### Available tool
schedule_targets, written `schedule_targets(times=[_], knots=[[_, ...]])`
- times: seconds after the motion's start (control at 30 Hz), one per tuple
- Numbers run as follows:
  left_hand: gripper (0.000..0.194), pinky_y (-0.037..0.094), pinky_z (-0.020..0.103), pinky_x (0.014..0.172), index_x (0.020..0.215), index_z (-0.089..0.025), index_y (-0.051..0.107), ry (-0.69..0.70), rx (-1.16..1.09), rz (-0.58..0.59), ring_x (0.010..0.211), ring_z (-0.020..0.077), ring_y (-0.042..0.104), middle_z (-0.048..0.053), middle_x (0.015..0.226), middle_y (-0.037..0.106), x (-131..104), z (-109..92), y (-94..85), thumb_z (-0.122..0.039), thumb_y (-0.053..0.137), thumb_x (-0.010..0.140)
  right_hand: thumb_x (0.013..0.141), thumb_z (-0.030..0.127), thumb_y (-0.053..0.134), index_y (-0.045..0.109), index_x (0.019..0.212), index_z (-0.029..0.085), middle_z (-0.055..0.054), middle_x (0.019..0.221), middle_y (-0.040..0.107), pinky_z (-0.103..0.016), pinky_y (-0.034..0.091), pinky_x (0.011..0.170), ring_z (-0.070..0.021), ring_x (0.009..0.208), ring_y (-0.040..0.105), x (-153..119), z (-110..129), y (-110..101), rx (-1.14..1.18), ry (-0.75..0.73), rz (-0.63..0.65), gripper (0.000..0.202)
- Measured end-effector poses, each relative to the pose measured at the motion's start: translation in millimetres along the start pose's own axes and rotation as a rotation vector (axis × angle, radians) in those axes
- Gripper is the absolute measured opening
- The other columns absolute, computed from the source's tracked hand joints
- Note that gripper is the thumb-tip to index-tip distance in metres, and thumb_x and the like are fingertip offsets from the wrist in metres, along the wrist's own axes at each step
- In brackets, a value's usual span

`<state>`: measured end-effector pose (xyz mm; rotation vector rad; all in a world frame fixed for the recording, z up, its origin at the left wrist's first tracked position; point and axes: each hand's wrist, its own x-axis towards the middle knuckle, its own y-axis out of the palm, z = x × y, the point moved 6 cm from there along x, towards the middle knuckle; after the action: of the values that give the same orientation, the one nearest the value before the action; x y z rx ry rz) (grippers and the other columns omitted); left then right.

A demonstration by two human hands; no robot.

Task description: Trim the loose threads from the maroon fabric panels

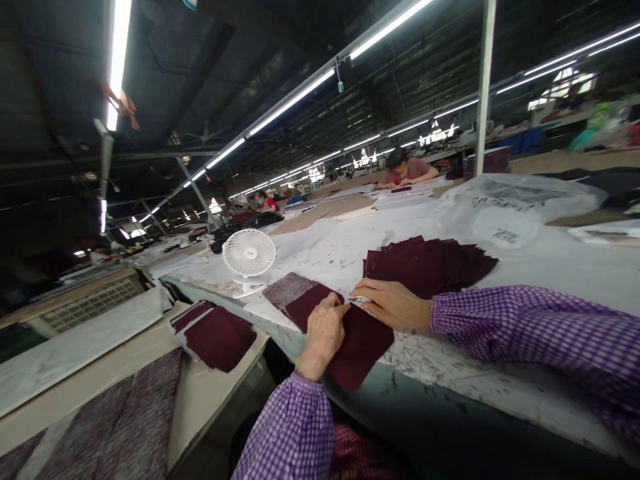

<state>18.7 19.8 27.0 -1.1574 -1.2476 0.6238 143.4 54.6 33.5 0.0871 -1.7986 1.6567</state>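
A maroon fabric piece lies at the table's front edge, its lower corner hanging over. My left hand rests on it with bent fingers, thumb and fingertips pressed to the cloth. From the right, my right hand meets the fabric's upper edge, its fingertips close to my left thumb and closed at the cloth; part of that grip is hidden. Another maroon piece with a grey speckled section extends beyond my left hand. Behind my right hand lies a fanned stack of maroon fabric pieces.
A small white fan stands on the white-covered table. To the left, a lower surface holds more maroon pieces and grey speckled fabric. A clear plastic bag lies right, near a metal post. A co-worker leans over the table farther back.
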Motion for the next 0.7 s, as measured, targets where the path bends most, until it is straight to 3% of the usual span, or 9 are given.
schedule_targets(times=[0.1, 0.4, 0.53, 0.7], knots=[[0.032, 0.038, 0.025, 0.067, 0.096, -0.024, 0.068, 0.001, 0.008, -0.001, 0.080, 0.0150, 0.052, 0.003, 0.087, 0.054, 0, 0, -0.1, -0.014, 0.038, 0.089, 0.092, 0.023, 0.035, 0.047, 0.129, 0.017, -0.009, 0.116, 0.058, -0.037, 0.038, 0.094, -0.0204, 0.104, 0.050, 2, 3, 1, 0.011, -0.071, -0.018, 0.040], [0.033, 0.040, 0.025, 0.067, 0.101, -0.025, 0.068, 0.001, -0.044, -0.013, 0.081, 0.0155, 0.054, 0.003, 0.088, 0.056, 0, 3, 2.0, -0.012, 0.040, 0.088, 0.091, 0.018, 0.035, 0.052, 0.128, 0.018, -0.009, 0.098, 0.063, -0.036, 0.040, 0.081, -0.0214, 0.091, 0.049, 5, 3, 8, -0.026, -0.084, 0.091, 0.040], [0.022, 0.042, 0.025, 0.069, 0.095, -0.023, 0.070, -0.045, -0.194, -0.065, 0.080, 0.0150, 0.056, 0.002, 0.083, 0.059, -8, 16, -3.7, -0.016, 0.051, 0.085, 0.090, 0.018, 0.037, 0.055, 0.124, 0.020, -0.008, 0.100, 0.064, -0.035, 0.038, 0.082, -0.0209, 0.092, 0.049, 7, 2, 10, -0.017, -0.075, 0.105, 0.038], [0.017, 0.043, 0.024, 0.068, 0.090, -0.021, 0.072, -0.088, -0.356, -0.164, 0.078, 0.0148, 0.056, 0.002, 0.079, 0.060, -33, 38, -13.9, -0.021, 0.055, 0.085, 0.091, 0.018, 0.035, 0.058, 0.120, 0.022, -0.006, 0.102, 0.064, -0.034, 0.036, 0.081, -0.0206, 0.091, 0.048, 11, 2, 11, 0.001, -0.046, 0.150, 0.037]])
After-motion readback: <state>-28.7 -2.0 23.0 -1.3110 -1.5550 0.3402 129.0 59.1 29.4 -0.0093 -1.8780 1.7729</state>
